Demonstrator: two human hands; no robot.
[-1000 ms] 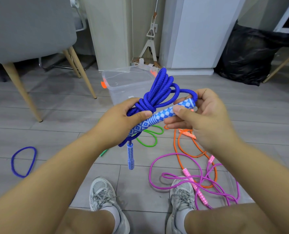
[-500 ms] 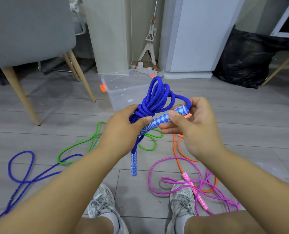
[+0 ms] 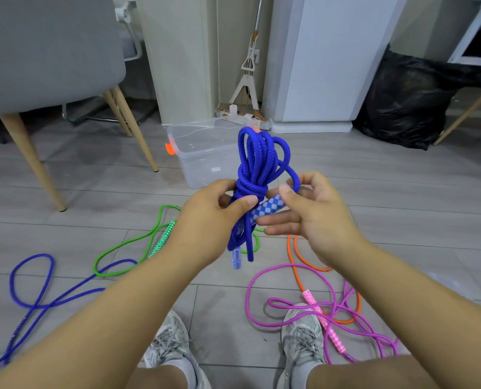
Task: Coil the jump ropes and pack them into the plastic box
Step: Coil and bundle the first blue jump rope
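Observation:
I hold a coiled blue jump rope [image 3: 257, 164] upright in front of me, just short of the clear plastic box [image 3: 194, 169]. My left hand [image 3: 214, 217] grips the coil at its wrapped middle. My right hand [image 3: 315, 217] pinches the blue-and-white checkered handle [image 3: 268, 209] between thumb and fingers, with the index finger hooked round a loop of the rope. The second blue handle [image 3: 236, 261] hangs below my left hand. The box stands open on the floor, with an orange latch on its left side.
Loose ropes lie on the floor: green [image 3: 121, 248], dark blue [image 3: 37, 293] at the left, orange [image 3: 292, 256] and magenta [image 3: 284, 310] over my right shoe [image 3: 301, 332]. A grey chair [image 3: 37, 57] stands at the left. A mop [image 3: 247, 74], a white cabinet [image 3: 318, 60] and a black bag [image 3: 407, 99] are behind.
The coil has swung upright and the checkered handle has slid toward the wrapped middle. My right hand's fingers have straightened under it. My view has tilted down, showing more floor.

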